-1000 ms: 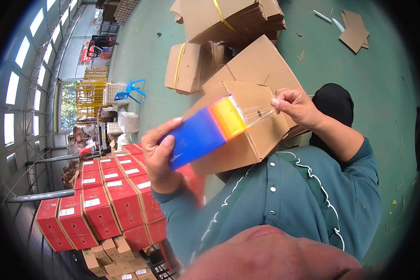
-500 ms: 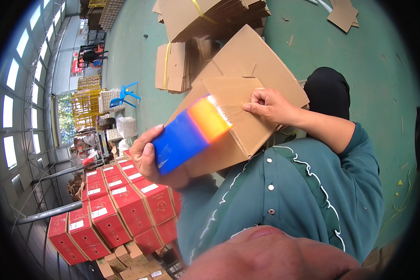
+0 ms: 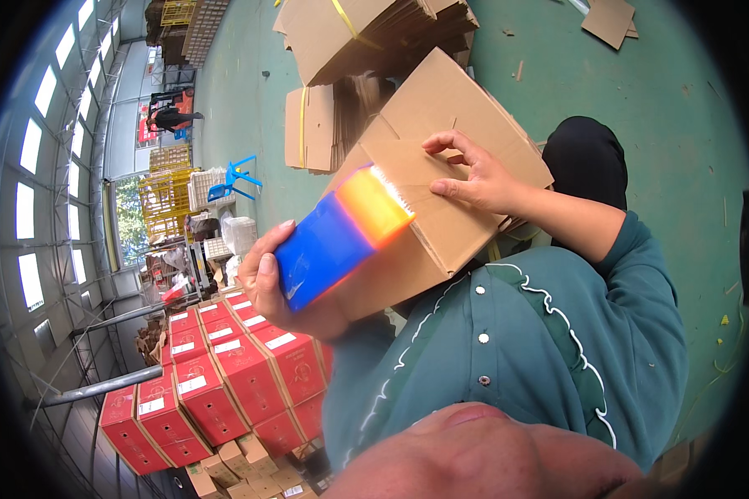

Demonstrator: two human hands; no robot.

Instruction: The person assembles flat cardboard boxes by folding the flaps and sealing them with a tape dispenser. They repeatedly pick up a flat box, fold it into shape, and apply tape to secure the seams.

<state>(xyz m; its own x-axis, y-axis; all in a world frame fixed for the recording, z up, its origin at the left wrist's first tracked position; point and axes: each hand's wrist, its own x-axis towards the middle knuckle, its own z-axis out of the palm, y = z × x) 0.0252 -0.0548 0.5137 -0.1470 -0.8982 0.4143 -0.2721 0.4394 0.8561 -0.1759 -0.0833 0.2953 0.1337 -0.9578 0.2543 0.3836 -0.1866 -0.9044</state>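
My left hand (image 3: 266, 279) is closed around a flat blue and orange block-shaped thing (image 3: 329, 249). Its orange end, blurred and glowing, has a jagged whitish edge and lies against a brown cardboard flap; I cannot make out its exact kind. Over that flap, my right hand (image 3: 478, 179) has thumb and forefinger apart, with nothing visible between them. The fingertips are at the cardboard's surface; whether they press on it I cannot tell. Under both hands lies the folded cardboard box (image 3: 441, 100), tilted across my lap.
Bundled flat cardboard (image 3: 366, 37) with yellow strapping lies ahead, beside a smaller bundle (image 3: 310, 129). Red cartons (image 3: 241, 374) are stacked at my left, near a metal rail (image 3: 100, 387). A blue stool (image 3: 235, 179) and a distant person (image 3: 171, 119) are farther left. Cardboard scraps (image 3: 609, 22) lie on the green floor.
My right thumb and forefinger have come apart from a pinch, and the forefinger stretches forward over the flap. My left hand keeps its hold on the blue and orange thing. The view has shifted slightly.
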